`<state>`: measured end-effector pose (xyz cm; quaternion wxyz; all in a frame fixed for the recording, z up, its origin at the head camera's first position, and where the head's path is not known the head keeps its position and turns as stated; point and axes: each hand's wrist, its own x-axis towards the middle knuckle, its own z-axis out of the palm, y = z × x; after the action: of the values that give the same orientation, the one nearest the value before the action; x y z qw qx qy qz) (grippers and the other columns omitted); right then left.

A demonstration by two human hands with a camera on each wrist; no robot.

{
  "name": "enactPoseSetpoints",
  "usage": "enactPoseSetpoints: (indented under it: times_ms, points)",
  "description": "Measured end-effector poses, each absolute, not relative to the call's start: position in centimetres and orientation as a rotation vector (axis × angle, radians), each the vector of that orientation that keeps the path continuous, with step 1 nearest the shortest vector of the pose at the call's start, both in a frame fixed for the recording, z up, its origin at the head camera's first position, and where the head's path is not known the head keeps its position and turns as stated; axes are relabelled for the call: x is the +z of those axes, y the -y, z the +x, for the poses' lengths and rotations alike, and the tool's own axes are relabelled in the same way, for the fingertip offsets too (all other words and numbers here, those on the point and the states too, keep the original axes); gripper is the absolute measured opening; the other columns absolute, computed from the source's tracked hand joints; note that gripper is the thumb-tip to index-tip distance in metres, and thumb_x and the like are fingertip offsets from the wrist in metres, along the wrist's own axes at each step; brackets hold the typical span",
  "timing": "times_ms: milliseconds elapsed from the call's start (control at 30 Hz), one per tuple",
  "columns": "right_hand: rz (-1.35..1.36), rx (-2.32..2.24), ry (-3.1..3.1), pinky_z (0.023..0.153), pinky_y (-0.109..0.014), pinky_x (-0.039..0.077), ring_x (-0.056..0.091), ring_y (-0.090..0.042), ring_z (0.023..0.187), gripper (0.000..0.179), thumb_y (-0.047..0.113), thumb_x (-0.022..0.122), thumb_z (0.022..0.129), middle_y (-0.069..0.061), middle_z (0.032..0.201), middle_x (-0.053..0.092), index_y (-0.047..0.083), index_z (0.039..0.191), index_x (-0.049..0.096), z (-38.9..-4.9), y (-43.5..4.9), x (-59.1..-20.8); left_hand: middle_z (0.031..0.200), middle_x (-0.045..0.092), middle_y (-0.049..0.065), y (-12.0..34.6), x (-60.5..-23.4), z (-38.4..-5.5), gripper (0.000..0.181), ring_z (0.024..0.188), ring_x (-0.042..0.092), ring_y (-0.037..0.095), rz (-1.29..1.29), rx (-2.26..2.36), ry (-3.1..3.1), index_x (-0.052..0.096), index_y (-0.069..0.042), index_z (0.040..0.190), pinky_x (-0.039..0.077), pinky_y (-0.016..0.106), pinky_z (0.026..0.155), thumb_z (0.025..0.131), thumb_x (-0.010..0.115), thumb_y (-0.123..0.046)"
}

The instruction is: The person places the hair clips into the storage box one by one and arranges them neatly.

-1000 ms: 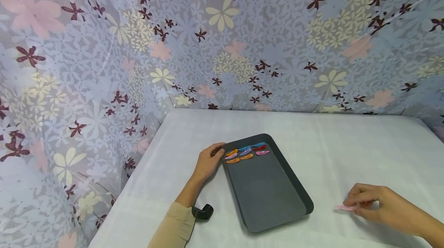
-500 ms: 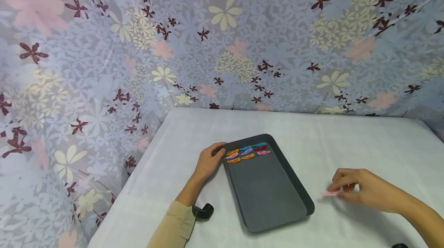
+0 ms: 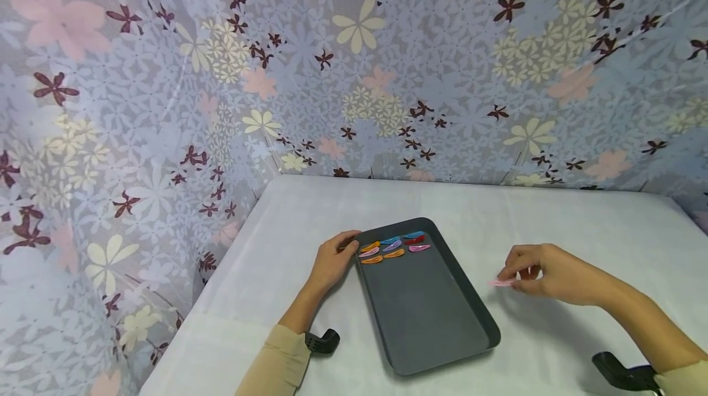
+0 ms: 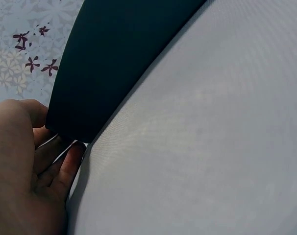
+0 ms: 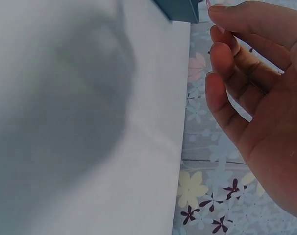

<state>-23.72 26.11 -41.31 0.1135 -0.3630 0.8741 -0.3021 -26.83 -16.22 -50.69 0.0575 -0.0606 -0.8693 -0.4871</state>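
A dark grey tray [image 3: 426,316] lies on the white cloth in the head view. Several snap hair clips sit in rows at its far end, among them an orange clip [image 3: 394,254], a red clip [image 3: 414,240] and a purple clip [image 3: 392,246]. At the tray's far left corner my left hand [image 3: 332,264] holds the edge, thumb and fingers about the corner in the left wrist view. Right of the tray, above the cloth, my right hand [image 3: 547,276] pinches a pink hair clip [image 3: 500,283] between thumb and fingertips. The right wrist view shows only a sliver of that clip.
White cloth [image 3: 581,217] covers the table around the tray. A floral fabric [image 3: 343,64] rises behind the table and along its left side. Black wrist devices are worn on both arms, the right one [image 3: 622,372] near the lower right.
My right hand has moved left and away from me, carrying the pink hair clip up off the cloth and closer to the tray. The left hand and tray stay put.
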Motion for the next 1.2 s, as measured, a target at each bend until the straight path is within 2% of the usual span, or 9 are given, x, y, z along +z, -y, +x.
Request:
enactPoseSetpoints:
  times_ms: [700,1200]
  points:
    - [-1.048,-0.895,-2.55,0.064,-0.023,0.05,0.057,-0.005,0.073,0.015,0.023,0.068,0.086,0.007,0.091,0.064,0.022,0.101,0.073,-26.8,-22.2,-41.1,0.121,0.066,-0.001,16.2,-50.8,-26.8,0.03,0.111,0.062,0.018,-0.205,-1.485,2.626,0.062,-0.027,0.123,0.048,0.041,0.097,0.095,0.053,-0.033]
    - [-1.04,-0.846,-2.538,0.066,-0.023,0.05,0.055,-0.006,0.075,0.014,0.022,0.068,0.085,0.011,0.09,0.063,0.026,0.098,0.074,-27.2,-18.7,-41.1,0.124,0.065,-0.001,16.2,-50.7,-26.5,0.031,0.114,0.061,0.018,-0.235,-1.48,2.62,0.061,-0.026,0.124,0.048,0.04,0.098,0.095,0.053,-0.033]
